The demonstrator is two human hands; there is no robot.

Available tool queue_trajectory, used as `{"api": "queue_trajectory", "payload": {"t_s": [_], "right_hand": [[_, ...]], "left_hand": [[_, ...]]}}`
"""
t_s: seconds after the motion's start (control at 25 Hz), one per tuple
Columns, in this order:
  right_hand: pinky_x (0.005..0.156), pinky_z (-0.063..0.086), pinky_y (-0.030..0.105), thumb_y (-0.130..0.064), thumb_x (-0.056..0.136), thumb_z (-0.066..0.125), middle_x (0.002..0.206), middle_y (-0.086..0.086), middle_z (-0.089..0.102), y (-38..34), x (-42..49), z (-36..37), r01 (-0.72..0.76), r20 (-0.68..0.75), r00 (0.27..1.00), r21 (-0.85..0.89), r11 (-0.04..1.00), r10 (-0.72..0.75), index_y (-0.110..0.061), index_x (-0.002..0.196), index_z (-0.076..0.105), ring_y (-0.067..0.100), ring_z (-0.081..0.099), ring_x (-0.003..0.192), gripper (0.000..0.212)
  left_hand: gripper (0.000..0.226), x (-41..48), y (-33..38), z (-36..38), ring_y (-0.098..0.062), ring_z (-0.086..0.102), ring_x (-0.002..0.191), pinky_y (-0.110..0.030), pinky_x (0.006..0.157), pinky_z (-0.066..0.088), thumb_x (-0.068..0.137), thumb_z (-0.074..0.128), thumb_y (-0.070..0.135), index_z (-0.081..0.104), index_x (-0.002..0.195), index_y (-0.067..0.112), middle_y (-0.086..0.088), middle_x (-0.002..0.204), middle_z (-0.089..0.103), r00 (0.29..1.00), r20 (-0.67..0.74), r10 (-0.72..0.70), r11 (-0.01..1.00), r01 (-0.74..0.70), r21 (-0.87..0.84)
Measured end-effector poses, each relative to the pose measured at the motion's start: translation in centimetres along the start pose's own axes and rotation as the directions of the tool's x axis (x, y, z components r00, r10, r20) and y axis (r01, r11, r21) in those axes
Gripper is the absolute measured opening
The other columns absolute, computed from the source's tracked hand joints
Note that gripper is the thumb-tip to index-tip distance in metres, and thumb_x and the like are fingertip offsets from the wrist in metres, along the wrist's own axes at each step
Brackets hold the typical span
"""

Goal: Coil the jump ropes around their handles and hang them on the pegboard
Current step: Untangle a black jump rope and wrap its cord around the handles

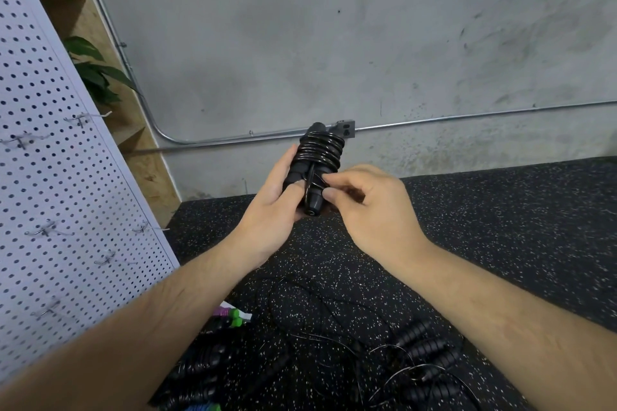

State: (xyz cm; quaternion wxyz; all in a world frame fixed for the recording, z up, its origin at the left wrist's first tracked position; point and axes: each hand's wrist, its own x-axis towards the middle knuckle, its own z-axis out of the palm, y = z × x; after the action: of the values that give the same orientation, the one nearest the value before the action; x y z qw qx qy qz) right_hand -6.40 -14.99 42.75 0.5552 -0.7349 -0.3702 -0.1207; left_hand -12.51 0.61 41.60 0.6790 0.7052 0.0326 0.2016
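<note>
**Locking off the last turn so the coil holds**

The left hand [267, 210] is curled round the paired handles [312, 202] of the black jump rope [320, 153], thumb laid across the front, holding the bundle upright. Just right of the bundle, the right hand [370, 207] pinches the last strand [309, 182] of cord between thumb and forefinger, where it runs down over the handles below the coil. The coil sits round the upper half of the handles, its glossy turns stacked side by side.

This looks like the locking-off step. The cord appears stiff and springy, so the turns would likely loosen if the pinch let go too soon. The safe way is to pull the strand snug, pass it under a neighbouring turn or between the two handles, and only then ease the right fingers away. The left thumb can press on the lowest turn meanwhile.

To the left of the bundle stands the white pegboard [66, 177], with bare wire hooks [80, 119] sticking out; the nearest ones seem easy to reach. Below the bundle, on the speckled floor [500, 227], more ropes [424, 347] lie uncoiled with their thin cords tangled. Below and left of it, a pair of green and purple handles [230, 315] peeps out beside the left forearm
</note>
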Motion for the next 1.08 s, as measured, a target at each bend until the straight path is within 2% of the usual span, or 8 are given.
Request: {"api": "queue_trajectory", "payload": {"t_s": [0.24, 0.36, 0.52, 0.64, 0.8, 0.84, 0.96, 1.08], "right_hand": [[0.077, 0.044, 0.006, 0.000, 0.086, 0.073, 0.092, -0.007, 0.068, 0.1, -0.2, 0.4, -0.064, -0.043, 0.997, 0.060, 0.996, 0.067, -0.014, 0.094, 0.079, 0.000, 0.062, 0.087, 0.017], [0.079, 0.043, 0.008, -0.003, 0.087, 0.074, 0.093, -0.009, 0.066, -0.2, -0.1, 0.9, -0.123, -0.033, 0.991, 0.139, 0.983, 0.129, -0.017, 0.097, 0.079, -0.002, 0.060, 0.085, 0.017], [0.090, 0.048, 0.015, -0.014, 0.093, 0.069, 0.109, -0.013, 0.062, 0.3, -0.6, 0.4, 0.036, 0.065, 0.997, -0.065, 0.997, -0.032, -0.020, 0.119, 0.068, 0.000, 0.059, 0.101, 0.027], [0.084, 0.050, 0.022, -0.024, 0.095, 0.067, 0.102, -0.014, 0.065, 0.9, -0.7, 0.0, 0.025, 0.040, 0.999, -0.187, 0.982, -0.018, -0.021, 0.109, 0.069, 0.000, 0.059, 0.094, 0.014], [0.075, 0.048, 0.018, -0.019, 0.093, 0.069, 0.096, -0.011, 0.067, 1.2, -0.5, -0.1, 0.103, 0.030, 0.995, -0.252, 0.962, -0.098, -0.019, 0.101, 0.075, 0.004, 0.059, 0.084, 0.010], [0.075, 0.047, 0.017, -0.017, 0.092, 0.070, 0.095, -0.009, 0.067, 1.2, -0.5, 0.0, 0.129, 0.025, 0.992, -0.250, 0.959, -0.127, -0.018, 0.099, 0.076, 0.004, 0.059, 0.083, 0.009], [0.074, 0.047, 0.020, -0.011, 0.088, 0.072, 0.091, -0.005, 0.066, 1.1, -0.5, 0.9, 0.182, 0.048, 0.983, -0.238, 0.954, -0.176, -0.013, 0.093, 0.076, 0.007, 0.058, 0.081, 0.007], [0.075, 0.048, 0.023, -0.012, 0.090, 0.071, 0.092, -0.005, 0.066, 1.2, -0.1, 1.4, 0.178, 0.049, 0.984, -0.197, 0.964, -0.172, -0.014, 0.094, 0.076, 0.007, 0.059, 0.083, 0.007]], "left_hand": [[0.062, -0.2, -0.7, 0.0, -0.015, 0.046, 0.141, -0.052, 0.120, 0.032, 0.085, 0.055, 0.045, 0.036, 0.138, 0.069, 0.014, 0.150, 0.051, 0.999, 0.050, 0.011, 0.976, -0.022, 0.215], [0.063, -0.1, -0.6, -0.2, -0.013, 0.046, 0.140, -0.051, 0.120, 0.032, 0.087, 0.056, 0.040, 0.039, 0.145, 0.057, 0.014, 0.148, 0.052, 0.999, 0.038, 0.035, 0.980, -0.042, 0.195], [0.054, 0.1, 0.3, -0.6, -0.017, 0.058, 0.128, -0.053, 0.113, 0.041, 0.096, 0.049, 0.015, 0.048, 0.140, 0.046, 0.008, 0.137, 0.063, 0.999, -0.016, 0.042, 0.998, -0.041, 0.051], [0.052, 0.0, 0.8, -0.7, -0.028, 0.065, 0.109, -0.056, 0.104, 0.049, 0.100, 0.048, 0.008, 0.050, 0.137, 0.044, -0.007, 0.128, 0.068, 1.000, -0.007, 0.021, 1.000, -0.021, -0.003], [0.062, 0.2, 0.2, -1.6, -0.032, 0.054, 0.133, -0.057, 0.115, 0.037, 0.091, 0.060, 0.036, 0.039, 0.144, 0.059, 0.001, 0.144, 0.058, 0.999, 0.011, -0.031, 0.983, 0.029, 0.183], [0.065, 0.0, 0.3, -1.6, -0.026, 0.053, 0.134, -0.053, 0.116, 0.036, 0.089, 0.060, 0.039, 0.035, 0.145, 0.062, 0.006, 0.144, 0.058, 0.999, 0.024, -0.041, 0.973, 0.035, 0.229], [0.067, -0.6, 0.2, -0.8, 0.000, 0.057, 0.117, -0.036, 0.111, 0.039, 0.094, 0.057, 0.023, 0.032, 0.150, 0.050, 0.016, 0.130, 0.062, 0.998, 0.058, -0.026, 0.941, 0.005, 0.338], [0.074, -0.5, 0.4, -1.0, -0.013, 0.058, 0.124, -0.046, 0.116, 0.037, 0.080, 0.066, 0.034, 0.037, 0.146, 0.049, 0.004, 0.136, 0.061, 0.998, 0.045, -0.039, 0.976, 0.028, 0.215]]}}
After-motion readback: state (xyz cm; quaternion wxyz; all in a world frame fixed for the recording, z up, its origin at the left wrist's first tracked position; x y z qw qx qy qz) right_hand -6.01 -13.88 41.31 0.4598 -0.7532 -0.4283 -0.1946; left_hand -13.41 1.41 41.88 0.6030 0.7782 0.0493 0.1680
